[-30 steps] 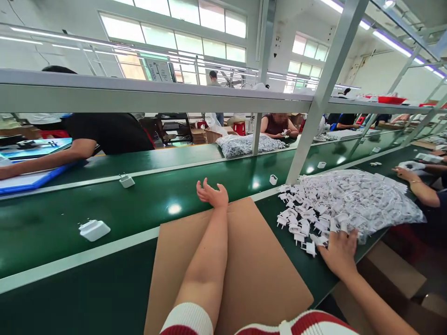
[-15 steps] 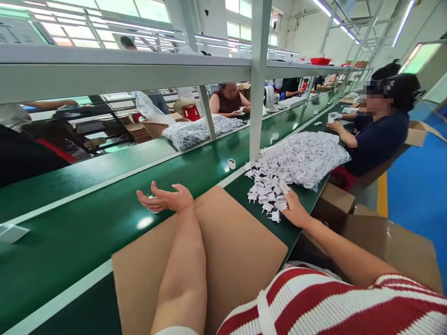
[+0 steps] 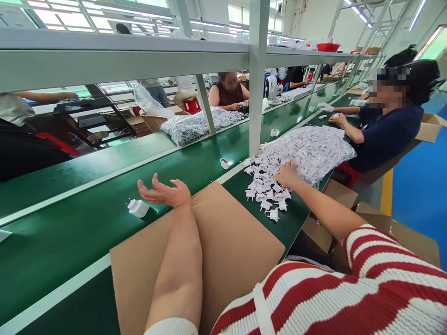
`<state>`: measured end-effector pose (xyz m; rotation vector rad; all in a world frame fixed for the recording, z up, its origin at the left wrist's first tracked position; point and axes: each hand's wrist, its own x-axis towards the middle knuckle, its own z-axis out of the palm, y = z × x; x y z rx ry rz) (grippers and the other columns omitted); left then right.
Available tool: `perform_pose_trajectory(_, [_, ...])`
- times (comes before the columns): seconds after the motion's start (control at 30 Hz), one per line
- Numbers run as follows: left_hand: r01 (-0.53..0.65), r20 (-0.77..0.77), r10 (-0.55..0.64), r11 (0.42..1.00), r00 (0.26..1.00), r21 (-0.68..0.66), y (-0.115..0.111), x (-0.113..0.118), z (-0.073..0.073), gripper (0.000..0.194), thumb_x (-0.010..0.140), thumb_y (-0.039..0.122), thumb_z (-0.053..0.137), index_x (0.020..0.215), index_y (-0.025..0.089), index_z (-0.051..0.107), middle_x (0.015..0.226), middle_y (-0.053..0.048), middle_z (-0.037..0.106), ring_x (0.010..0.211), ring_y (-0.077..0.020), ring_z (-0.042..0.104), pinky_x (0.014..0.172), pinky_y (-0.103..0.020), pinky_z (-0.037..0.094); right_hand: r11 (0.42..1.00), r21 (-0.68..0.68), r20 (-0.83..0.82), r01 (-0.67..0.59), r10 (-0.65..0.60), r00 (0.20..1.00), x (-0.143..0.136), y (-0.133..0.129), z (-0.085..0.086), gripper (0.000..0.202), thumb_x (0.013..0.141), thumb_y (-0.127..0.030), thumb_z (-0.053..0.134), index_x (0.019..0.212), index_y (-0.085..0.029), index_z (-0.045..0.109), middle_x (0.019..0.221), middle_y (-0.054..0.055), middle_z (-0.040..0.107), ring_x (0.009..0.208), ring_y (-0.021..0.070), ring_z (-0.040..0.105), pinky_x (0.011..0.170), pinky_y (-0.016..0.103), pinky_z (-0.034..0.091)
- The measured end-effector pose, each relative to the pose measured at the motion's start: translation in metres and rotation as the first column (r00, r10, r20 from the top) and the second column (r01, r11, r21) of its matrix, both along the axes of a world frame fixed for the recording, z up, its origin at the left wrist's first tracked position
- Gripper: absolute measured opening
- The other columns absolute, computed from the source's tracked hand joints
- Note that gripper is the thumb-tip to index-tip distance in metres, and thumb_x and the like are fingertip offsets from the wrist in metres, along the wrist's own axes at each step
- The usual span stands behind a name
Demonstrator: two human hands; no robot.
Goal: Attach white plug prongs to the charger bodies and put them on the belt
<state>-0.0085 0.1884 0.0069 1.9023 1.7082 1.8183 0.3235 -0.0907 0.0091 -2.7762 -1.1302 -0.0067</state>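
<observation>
My left hand (image 3: 165,190) is held palm up above the green conveyor belt (image 3: 87,209), fingers spread, with nothing in it. Just left of it a white two-pin charger plug (image 3: 138,208) lies on the belt. My right hand (image 3: 287,174) reaches into a pile of loose white plug pieces (image 3: 267,186), beside the clear bag (image 3: 314,149) they come out of. Its fingers are bent down and bunched among the pieces; the tips are hidden, so what they pinch cannot be seen. Another white charger piece (image 3: 224,163) sits farther along the belt.
A cardboard sheet (image 3: 240,228) lies under my left forearm. A grey post (image 3: 256,93) and shelf (image 3: 139,70) stand over the belt. To the right, a co-worker (image 3: 387,125) handles white pieces. Another bag of parts (image 3: 199,125) lies across the belt; cardboard boxes (image 3: 317,232) stand below.
A charger plug that was mostly hidden by my left hand now shows on the belt to its left. My right hand has moved farther into the pile, towards the bag.
</observation>
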Motion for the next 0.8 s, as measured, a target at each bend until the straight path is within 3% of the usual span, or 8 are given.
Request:
perform_pose_trajectory(0.1, [-0.017, -0.001, 0.017, 1.0, 1.0, 0.0, 0.002, -0.002, -0.002, 0.054, 0.079, 0.013, 0.061, 0.133, 0.013, 0.058, 0.162, -0.026, 0.035, 0.156, -0.0371, 0.03, 0.127, -0.059, 0.024, 0.99, -0.044, -0.027, 0.131, -0.132, 0.991, 0.014, 0.022, 0.012, 0.063, 0.099, -0.043, 0.05, 0.143, 0.001, 0.054, 0.152, 0.033, 0.047, 0.149, 0.0492, 0.037, 0.122, 0.063, 0.029])
perform_pose_trajectory(0.23, [-0.001, -0.008, 0.001, 1.0, 1.0, -0.022, 0.004, -0.003, -0.005, 0.051, 0.079, 0.012, 0.06, 0.131, 0.012, 0.058, 0.16, -0.026, 0.036, 0.154, -0.0386, 0.031, 0.126, -0.061, 0.023, 0.988, -0.088, -0.06, 0.129, -0.135, 0.989, 0.027, 0.038, 0.022, 0.064, 0.102, -0.044, 0.046, 0.15, -0.002, 0.05, 0.159, 0.032, 0.043, 0.151, 0.0502, 0.036, 0.122, 0.066, 0.026])
perform_pose_trajectory(0.37, [0.081, -0.019, -0.082, 0.996, 0.996, -0.044, 0.006, -0.003, -0.005, 0.049, 0.08, 0.012, 0.058, 0.129, 0.013, 0.056, 0.157, -0.026, 0.039, 0.151, -0.0393, 0.033, 0.124, -0.062, 0.025, 0.989, -0.141, -0.107, 0.031, -0.047, 0.993, 0.024, 0.031, 0.024, 0.06, 0.103, -0.041, 0.045, 0.148, -0.002, 0.053, 0.156, 0.033, 0.049, 0.145, 0.0461, 0.048, 0.118, 0.06, 0.036])
perform_pose_trajectory(0.5, [0.123, -0.051, -0.123, 0.992, 0.991, -0.008, 0.005, 0.0, -0.005, 0.048, 0.076, 0.012, 0.06, 0.124, 0.013, 0.057, 0.15, -0.025, 0.046, 0.147, -0.0373, 0.04, 0.125, -0.059, 0.028, 0.981, -0.17, -0.096, -0.092, 0.076, 0.992, 0.007, 0.003, 0.027, 0.053, 0.101, -0.036, 0.049, 0.145, -0.007, 0.057, 0.154, 0.029, 0.054, 0.148, 0.044, 0.044, 0.119, 0.059, 0.037])
perform_pose_trajectory(0.63, [0.152, -0.074, -0.154, 0.988, 0.985, -0.032, 0.003, 0.007, -0.006, 0.048, 0.076, 0.011, 0.06, 0.124, 0.013, 0.06, 0.148, -0.023, 0.051, 0.145, -0.0376, 0.044, 0.124, -0.058, 0.031, 0.956, -0.16, -0.056, -0.246, 0.241, 0.969, -0.01, -0.016, 0.043, 0.04, 0.099, -0.026, 0.051, 0.133, -0.009, 0.064, 0.139, 0.025, 0.064, 0.141, 0.0385, 0.051, 0.118, 0.051, 0.041])
perform_pose_trajectory(0.7, [0.202, -0.115, -0.21, 0.976, 0.971, -0.075, 0.002, 0.013, -0.006, 0.048, 0.078, 0.01, 0.058, 0.126, 0.013, 0.06, 0.146, -0.023, 0.054, 0.144, -0.037, 0.044, 0.125, -0.057, 0.03, 0.941, -0.15, -0.038, -0.304, 0.301, 0.953, -0.016, -0.008, 0.055, 0.033, 0.099, -0.023, 0.051, 0.124, -0.011, 0.067, 0.128, 0.023, 0.068, 0.13, 0.0371, 0.058, 0.108, 0.048, 0.049])
perform_pose_trajectory(0.8, [0.286, -0.232, -0.336, 0.931, 0.913, -0.225, 0.0, 0.029, -0.005, 0.047, 0.083, 0.012, 0.056, 0.13, 0.011, 0.06, 0.145, -0.022, 0.056, 0.144, -0.0356, 0.043, 0.127, -0.055, 0.028, 0.901, -0.139, -0.024, -0.411, 0.411, 0.911, -0.022, 0.03, 0.072, 0.032, 0.101, -0.017, 0.045, 0.124, -0.013, 0.067, 0.127, 0.018, 0.069, 0.123, 0.0328, 0.063, 0.099, 0.042, 0.054])
